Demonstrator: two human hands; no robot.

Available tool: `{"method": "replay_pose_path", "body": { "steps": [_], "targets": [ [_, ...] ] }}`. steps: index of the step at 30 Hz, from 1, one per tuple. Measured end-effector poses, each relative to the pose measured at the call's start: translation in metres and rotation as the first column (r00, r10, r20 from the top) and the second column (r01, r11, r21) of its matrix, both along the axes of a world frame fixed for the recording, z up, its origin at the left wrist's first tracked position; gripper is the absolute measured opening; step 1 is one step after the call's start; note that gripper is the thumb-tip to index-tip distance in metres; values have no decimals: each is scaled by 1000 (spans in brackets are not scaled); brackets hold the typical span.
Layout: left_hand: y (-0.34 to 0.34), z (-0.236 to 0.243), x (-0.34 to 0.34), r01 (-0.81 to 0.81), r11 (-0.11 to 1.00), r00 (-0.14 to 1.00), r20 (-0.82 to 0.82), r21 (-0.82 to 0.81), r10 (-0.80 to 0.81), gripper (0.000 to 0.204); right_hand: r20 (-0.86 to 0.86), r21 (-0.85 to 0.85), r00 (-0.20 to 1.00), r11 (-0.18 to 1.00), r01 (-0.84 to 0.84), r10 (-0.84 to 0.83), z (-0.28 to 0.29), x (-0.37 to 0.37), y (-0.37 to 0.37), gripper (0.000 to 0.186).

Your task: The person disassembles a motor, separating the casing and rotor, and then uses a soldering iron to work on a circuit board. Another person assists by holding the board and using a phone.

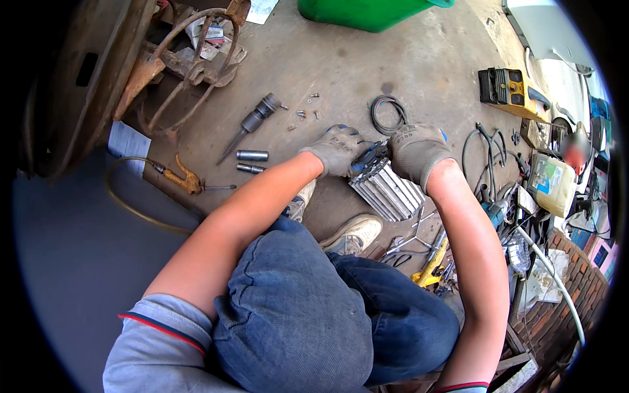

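Note:
A silver finned metal housing [391, 193] stands on the floor just beyond my shoes, with a dark end piece [372, 156] at its far side. Gray work gloves cover both hands. My left hand [335, 150] is closed around the left of the dark end piece. Bent over the far right corner of the housing, my right hand [418, 152] is closed too, and whatever its fingertips hold is hidden beneath the glove. Left of the hands lie two metal cylinders [252, 155] and a dark cylindrical piece with a long pointed shaft [254, 118]. Several small bolts [301, 114] are scattered nearby.
A coiled black cable [388, 112] lies beyond my hands. At left are an orange air blow gun [183, 178] with its hose and a rusty metal frame [196, 72]. A green tub [370, 13], a yellow-black machine [514, 92], a jug [553, 185] and cluttered tools surround the right side.

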State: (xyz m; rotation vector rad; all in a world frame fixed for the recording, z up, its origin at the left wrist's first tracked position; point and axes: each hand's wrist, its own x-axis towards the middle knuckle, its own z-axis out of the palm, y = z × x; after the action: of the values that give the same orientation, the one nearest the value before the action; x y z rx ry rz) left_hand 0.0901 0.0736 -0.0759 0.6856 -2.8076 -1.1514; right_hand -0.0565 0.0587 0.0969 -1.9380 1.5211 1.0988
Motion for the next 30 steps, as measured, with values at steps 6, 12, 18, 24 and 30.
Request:
{"method": "replay_pose_path", "body": {
  "steps": [6, 12, 18, 24, 30],
  "targets": [
    [-2, -2, -2, 10, 1000, 1000, 12, 23, -11, 63, 25, -7, 999, 999, -46, 46, -3, -7, 4, 21],
    [-1, -3, -3, -11, 999, 1000, 0, 40, 11, 64, 103, -93, 993, 994, -52, 62, -9, -12, 19, 23],
    [-5, 0, -1, 3, 993, 1000, 22, 120, -6, 65, 103, -54, 994, 998, 37, -31, -7, -10, 28, 24],
    [-8, -2, -1, 26, 988, 1000, 5, 155, -28, 68, 111, -101, 993, 994, 41, -29, -13, -8, 32, 24],
    [-13, 4, -2, 43, 973, 998, 40, 226, -53, 66, 132, 7, 991, 1000, -24, 23, -15, -15, 27, 26]
  ]
}}
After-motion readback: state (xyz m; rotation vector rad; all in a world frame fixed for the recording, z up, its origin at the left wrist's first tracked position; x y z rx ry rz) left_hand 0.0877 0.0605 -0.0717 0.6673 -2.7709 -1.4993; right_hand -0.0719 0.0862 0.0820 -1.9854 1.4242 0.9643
